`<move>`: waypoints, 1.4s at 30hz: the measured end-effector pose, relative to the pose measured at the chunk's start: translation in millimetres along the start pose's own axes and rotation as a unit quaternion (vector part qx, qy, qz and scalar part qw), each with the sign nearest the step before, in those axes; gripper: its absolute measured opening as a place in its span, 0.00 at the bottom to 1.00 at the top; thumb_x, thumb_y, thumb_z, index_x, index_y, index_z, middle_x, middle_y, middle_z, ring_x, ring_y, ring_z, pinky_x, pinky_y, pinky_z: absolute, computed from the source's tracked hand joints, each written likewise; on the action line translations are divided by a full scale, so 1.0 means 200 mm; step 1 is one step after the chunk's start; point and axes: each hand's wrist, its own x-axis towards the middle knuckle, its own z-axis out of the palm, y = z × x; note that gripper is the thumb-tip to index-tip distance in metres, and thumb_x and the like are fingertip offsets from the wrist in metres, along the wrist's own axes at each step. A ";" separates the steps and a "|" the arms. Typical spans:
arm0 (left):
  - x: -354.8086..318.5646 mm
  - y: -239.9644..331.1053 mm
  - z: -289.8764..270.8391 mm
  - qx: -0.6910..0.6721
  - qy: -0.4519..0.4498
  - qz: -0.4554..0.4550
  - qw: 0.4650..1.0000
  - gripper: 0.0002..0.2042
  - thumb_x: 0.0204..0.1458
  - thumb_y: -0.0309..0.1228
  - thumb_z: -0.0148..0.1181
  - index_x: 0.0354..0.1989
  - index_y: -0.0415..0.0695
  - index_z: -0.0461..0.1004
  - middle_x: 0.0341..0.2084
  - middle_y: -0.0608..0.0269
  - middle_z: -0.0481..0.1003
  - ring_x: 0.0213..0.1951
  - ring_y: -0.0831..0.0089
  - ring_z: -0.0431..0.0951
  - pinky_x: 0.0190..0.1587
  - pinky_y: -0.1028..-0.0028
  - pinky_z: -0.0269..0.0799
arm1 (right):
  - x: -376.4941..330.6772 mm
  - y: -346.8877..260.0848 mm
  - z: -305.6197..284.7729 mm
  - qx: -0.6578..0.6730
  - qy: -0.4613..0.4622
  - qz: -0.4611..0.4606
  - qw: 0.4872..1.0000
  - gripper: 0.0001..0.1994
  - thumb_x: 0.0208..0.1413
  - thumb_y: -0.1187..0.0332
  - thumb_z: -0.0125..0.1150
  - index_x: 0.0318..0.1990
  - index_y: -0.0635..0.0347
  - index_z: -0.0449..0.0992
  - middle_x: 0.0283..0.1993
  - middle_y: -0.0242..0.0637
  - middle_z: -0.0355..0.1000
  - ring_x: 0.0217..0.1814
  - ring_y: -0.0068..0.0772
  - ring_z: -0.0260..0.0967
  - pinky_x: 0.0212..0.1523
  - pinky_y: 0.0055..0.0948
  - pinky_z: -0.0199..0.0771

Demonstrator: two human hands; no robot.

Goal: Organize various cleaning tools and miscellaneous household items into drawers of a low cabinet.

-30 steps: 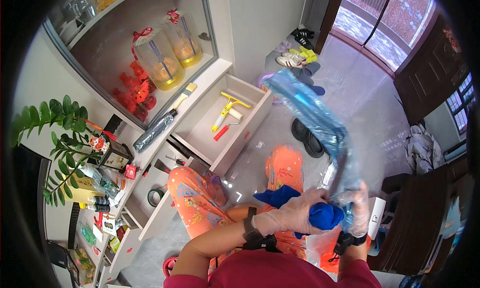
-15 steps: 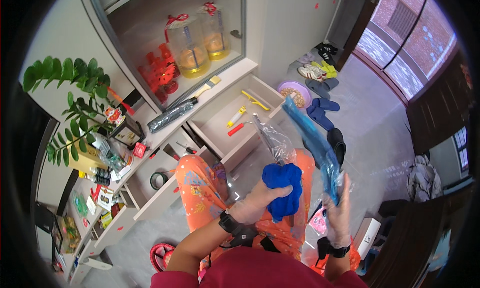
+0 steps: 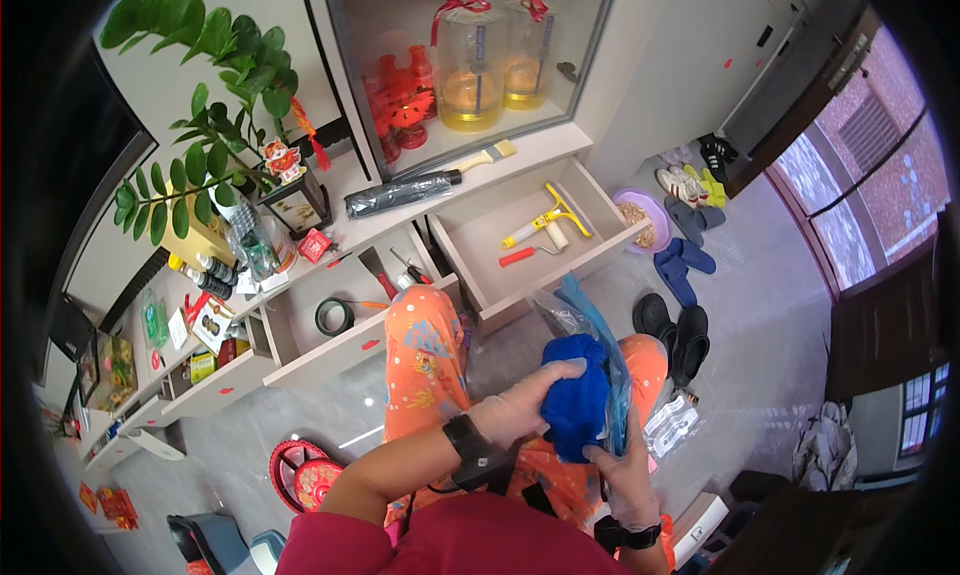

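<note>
Left hand [image 3: 518, 403] grips the cloth [image 3: 572, 410], right hand [image 3: 630, 487] the bag [image 3: 612, 360]: a holding step, I judge; the next move needs steadiness.

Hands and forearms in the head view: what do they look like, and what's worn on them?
Both the left hand and the right hand are human, in thin, see-through gloves that wrinkle loosely. Each wrist has a black band: one on the left, one on the right. A plain dark-red sleeve covers the left upper arm, leaving the forearm bare.
</note>
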 end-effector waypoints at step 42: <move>-0.10 0.88 -0.55 -0.089 0.052 0.270 0.957 0.33 0.46 0.49 0.58 0.59 0.44 0.60 0.53 0.45 0.68 0.54 0.51 0.71 0.56 0.53 0.67 | 3.06 1.25 0.28 0.090 0.096 0.039 0.991 0.13 0.48 0.68 0.62 0.41 0.58 0.73 0.38 0.42 0.74 0.37 0.38 0.73 0.36 0.37 0.73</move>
